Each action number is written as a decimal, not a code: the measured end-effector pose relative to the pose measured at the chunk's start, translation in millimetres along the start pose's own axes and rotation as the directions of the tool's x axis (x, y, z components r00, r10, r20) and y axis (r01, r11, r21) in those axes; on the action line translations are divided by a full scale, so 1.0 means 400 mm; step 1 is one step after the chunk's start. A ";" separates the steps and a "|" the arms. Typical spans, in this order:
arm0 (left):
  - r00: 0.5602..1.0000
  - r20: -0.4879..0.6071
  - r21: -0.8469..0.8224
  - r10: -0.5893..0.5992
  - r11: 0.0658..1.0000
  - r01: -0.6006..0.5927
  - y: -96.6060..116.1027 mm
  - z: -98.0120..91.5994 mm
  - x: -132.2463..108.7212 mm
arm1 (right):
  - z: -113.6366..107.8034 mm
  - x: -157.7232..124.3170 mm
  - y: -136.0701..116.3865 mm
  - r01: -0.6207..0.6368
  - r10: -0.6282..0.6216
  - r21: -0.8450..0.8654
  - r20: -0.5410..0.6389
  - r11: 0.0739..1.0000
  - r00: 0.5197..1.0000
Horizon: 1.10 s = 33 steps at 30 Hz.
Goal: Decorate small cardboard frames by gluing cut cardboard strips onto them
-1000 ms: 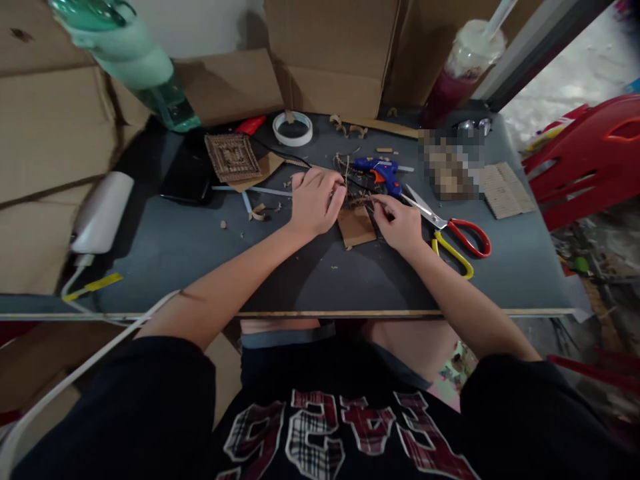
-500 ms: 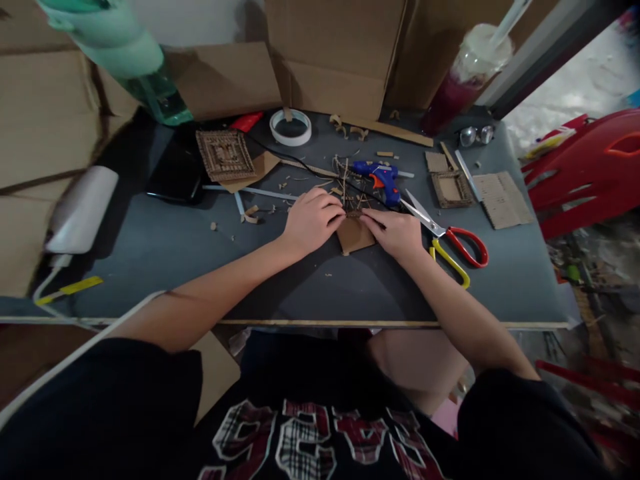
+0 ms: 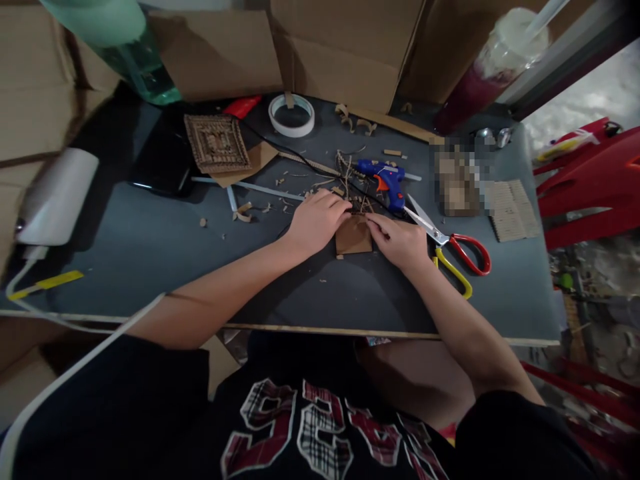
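Observation:
A small square of brown cardboard (image 3: 354, 237) lies on the grey table between my hands. My left hand (image 3: 320, 223) is closed at its upper left edge, fingertips pressed on the far rim. From the other side, my right hand (image 3: 400, 241) pinches at the upper right corner. A thin dark strip seems to run along that far edge, partly hidden by my fingers. Just beyond lie a blue glue gun (image 3: 385, 179) with an orange trigger and a tangle of thin cardboard strips (image 3: 345, 167). Scissors (image 3: 440, 240) with red and yellow handles rest beside my right hand.
A textured cardboard square (image 3: 217, 143), a black phone-like slab (image 3: 165, 160) and a white power bank (image 3: 60, 197) are on the left. Behind stand a tape roll (image 3: 291, 125) and a drink cup (image 3: 487, 73). Corrugated cardboard (image 3: 514, 208) lies at right, near a pixelated patch.
The camera view has shifted slightly. The cardboard square is turned a little and sits straighter, with both hands still at its far edge.

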<state>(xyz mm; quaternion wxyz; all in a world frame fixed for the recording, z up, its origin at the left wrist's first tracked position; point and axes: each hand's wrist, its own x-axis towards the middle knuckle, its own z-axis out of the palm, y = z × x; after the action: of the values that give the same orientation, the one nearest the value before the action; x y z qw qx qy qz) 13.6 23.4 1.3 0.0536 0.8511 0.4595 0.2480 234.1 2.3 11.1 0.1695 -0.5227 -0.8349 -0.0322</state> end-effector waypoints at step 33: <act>0.921 0.047 0.124 0.388 0.912 -0.391 -0.066 -0.064 -0.044 | -0.018 0.002 -0.151 0.130 -0.129 -0.241 0.022 0.962 0.991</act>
<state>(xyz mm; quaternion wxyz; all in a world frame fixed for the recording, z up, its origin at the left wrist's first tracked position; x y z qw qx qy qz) -26.4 20.8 8.7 -0.0480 0.9298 0.2957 0.2138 182.2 -25.8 25.5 0.0992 -0.4839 -0.8576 -0.1432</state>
